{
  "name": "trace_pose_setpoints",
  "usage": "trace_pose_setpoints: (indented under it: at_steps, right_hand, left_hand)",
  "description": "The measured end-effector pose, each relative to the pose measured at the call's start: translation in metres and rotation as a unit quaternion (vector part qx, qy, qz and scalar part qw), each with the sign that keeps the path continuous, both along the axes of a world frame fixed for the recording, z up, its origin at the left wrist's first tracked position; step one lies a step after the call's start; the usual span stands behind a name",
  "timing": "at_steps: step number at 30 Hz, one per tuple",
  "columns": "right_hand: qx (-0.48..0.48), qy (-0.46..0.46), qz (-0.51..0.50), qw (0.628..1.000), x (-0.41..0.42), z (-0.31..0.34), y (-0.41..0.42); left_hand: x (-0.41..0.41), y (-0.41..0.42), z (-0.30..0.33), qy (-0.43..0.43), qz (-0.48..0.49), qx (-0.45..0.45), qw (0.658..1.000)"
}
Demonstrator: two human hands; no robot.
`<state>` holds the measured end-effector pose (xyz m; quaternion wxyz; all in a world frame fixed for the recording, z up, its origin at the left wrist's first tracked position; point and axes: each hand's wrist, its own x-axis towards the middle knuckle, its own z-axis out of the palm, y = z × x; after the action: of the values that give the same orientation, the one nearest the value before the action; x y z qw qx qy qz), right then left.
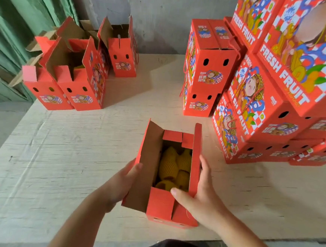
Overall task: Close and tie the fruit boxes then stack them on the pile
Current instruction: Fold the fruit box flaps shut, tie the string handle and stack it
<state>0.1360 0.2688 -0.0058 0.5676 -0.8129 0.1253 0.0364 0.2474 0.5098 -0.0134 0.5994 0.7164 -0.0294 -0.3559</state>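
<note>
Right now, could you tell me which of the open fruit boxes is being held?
The open box nearest the camera, with yellow netted fruit inside; the left hand and right hand grip its sides. The other open boxes stand untouched at the far left.

Pale wooden board as work surface, grain lines visible, lit evenly by soft daylight. Grey concrete wall behind it, stained. Green corrugated shutter along the left side. Grey concrete floor beside the board's left edge.
</note>
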Motion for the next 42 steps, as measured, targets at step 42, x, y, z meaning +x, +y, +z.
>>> trace_pose_setpoints:
  at_steps: [42]
  right_hand:
    - [-0.332,-0.076,-0.057,0.939,-0.038,0.043,-0.017]
  left_hand:
    - [0.092,-0.116,-0.006,-0.239,-0.027,0.000,0.971]
